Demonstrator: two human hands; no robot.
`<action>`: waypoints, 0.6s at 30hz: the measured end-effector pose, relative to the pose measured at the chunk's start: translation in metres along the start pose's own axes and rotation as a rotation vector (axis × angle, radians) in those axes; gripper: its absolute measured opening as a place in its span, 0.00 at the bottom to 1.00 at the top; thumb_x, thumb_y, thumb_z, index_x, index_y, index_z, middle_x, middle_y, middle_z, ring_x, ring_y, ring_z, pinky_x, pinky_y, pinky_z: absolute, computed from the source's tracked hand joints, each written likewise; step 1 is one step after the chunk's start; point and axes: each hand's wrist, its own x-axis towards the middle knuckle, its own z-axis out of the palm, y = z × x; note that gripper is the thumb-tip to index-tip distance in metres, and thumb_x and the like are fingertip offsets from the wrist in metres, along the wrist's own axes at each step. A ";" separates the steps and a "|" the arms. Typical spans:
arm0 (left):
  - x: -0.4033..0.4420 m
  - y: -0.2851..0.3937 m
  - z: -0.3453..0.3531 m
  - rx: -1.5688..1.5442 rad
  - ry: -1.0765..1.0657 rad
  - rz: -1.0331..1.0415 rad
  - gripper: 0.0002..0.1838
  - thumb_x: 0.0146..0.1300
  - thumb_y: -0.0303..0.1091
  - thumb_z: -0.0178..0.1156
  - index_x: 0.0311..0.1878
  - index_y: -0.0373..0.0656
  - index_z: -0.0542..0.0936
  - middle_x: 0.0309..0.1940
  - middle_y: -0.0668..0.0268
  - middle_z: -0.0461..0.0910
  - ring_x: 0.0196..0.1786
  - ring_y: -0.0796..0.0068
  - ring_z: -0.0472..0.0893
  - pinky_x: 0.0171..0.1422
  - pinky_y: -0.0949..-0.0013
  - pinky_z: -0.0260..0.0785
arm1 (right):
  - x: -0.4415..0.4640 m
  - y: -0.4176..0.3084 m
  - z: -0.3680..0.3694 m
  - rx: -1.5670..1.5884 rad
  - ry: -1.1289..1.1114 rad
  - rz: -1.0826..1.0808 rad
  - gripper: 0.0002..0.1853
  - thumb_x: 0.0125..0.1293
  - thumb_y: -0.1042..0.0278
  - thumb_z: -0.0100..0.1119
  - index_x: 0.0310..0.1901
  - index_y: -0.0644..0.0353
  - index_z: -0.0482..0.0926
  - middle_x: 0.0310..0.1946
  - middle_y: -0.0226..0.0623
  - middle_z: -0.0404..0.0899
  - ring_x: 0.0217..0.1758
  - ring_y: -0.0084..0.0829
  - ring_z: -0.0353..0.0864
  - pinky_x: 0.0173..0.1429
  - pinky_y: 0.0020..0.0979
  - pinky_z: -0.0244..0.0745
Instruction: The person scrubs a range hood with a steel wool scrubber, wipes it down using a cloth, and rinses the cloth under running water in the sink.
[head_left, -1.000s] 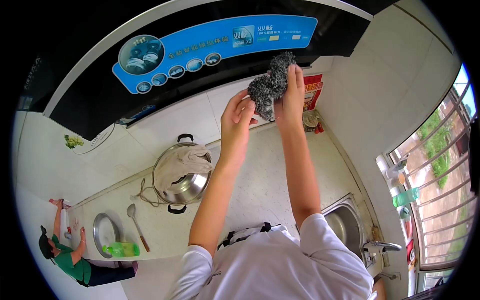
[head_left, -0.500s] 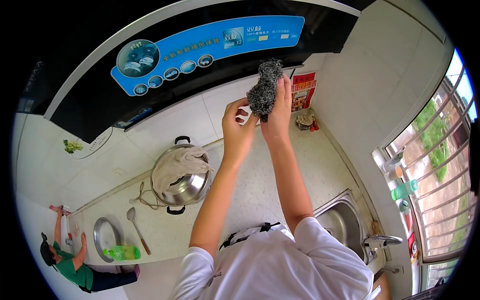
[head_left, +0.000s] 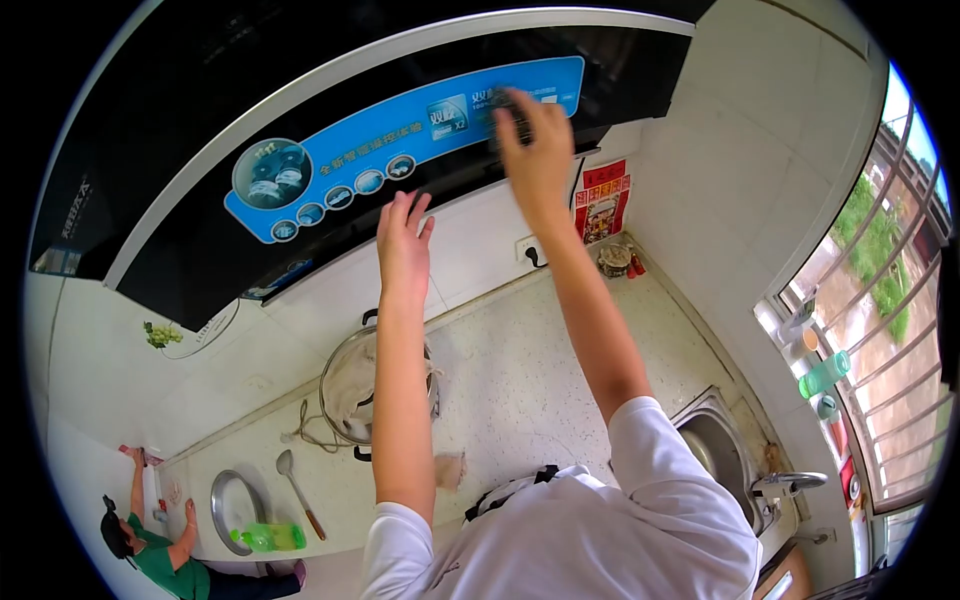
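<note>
In my right hand (head_left: pixel 540 160), raised high, is a dark steel wool scourer (head_left: pixel 516 128). Fingers and scourer are blurred, and the hand hides part of the scourer. Behind them is the black range hood (head_left: pixel 640 75) with its blue sticker (head_left: pixel 395 135); whether the scourer touches the hood I cannot tell. My left hand (head_left: pixel 403 250) is lower and to the left, close to the hood's bottom edge, holding nothing, with its fingers apart.
Below my left arm stands a steel pot (head_left: pixel 330 400) with a cloth (head_left: pixel 350 375) on it. A spatula (head_left: pixel 300 495), metal plate (head_left: pixel 218 515) and green bottle (head_left: pixel 270 537) lie left. At right are a sink (head_left: pixel 715 450) and barred window (head_left: pixel 880 280). A person (head_left: pixel 165 555) leans at far left.
My hands have come apart. The right has carried the scourer up and slightly left across the hood's front; the left has moved left and down, away from the scourer. The view has shifted slightly.
</note>
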 end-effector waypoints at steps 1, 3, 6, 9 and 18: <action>0.005 -0.004 -0.002 -0.017 0.021 0.022 0.17 0.68 0.46 0.51 0.51 0.43 0.70 0.54 0.64 0.72 0.58 0.73 0.71 0.57 0.68 0.60 | -0.007 -0.006 0.009 0.004 -0.040 -0.029 0.11 0.56 0.67 0.63 0.42 0.54 0.80 0.32 0.37 0.75 0.36 0.39 0.75 0.40 0.35 0.71; 0.011 -0.014 -0.008 -0.039 0.026 0.033 0.17 0.68 0.46 0.51 0.51 0.43 0.70 0.53 0.65 0.74 0.55 0.75 0.72 0.54 0.68 0.60 | -0.028 -0.018 0.022 0.035 -0.161 -0.060 0.08 0.53 0.68 0.64 0.37 0.53 0.80 0.31 0.35 0.75 0.35 0.39 0.75 0.37 0.37 0.71; 0.021 -0.022 -0.013 -0.146 0.055 0.016 0.17 0.69 0.47 0.51 0.52 0.44 0.70 0.48 0.67 0.77 0.42 0.79 0.73 0.47 0.70 0.61 | -0.034 0.001 0.025 0.062 -0.216 -0.122 0.07 0.52 0.69 0.64 0.34 0.55 0.78 0.29 0.36 0.74 0.33 0.39 0.75 0.34 0.38 0.70; 0.025 -0.023 -0.014 -0.135 0.006 0.064 0.19 0.70 0.47 0.49 0.53 0.41 0.69 0.48 0.64 0.77 0.32 0.82 0.70 0.38 0.78 0.61 | -0.011 0.044 0.004 -0.011 0.047 -0.005 0.04 0.56 0.72 0.61 0.33 0.58 0.76 0.30 0.39 0.76 0.35 0.40 0.77 0.36 0.36 0.71; 0.027 -0.028 -0.010 -0.021 0.060 0.160 0.24 0.71 0.48 0.47 0.55 0.33 0.67 0.54 0.57 0.73 0.25 0.83 0.61 0.28 0.80 0.54 | -0.012 0.017 0.018 0.116 0.001 -0.003 0.05 0.54 0.71 0.62 0.32 0.56 0.76 0.28 0.37 0.75 0.33 0.40 0.76 0.36 0.36 0.71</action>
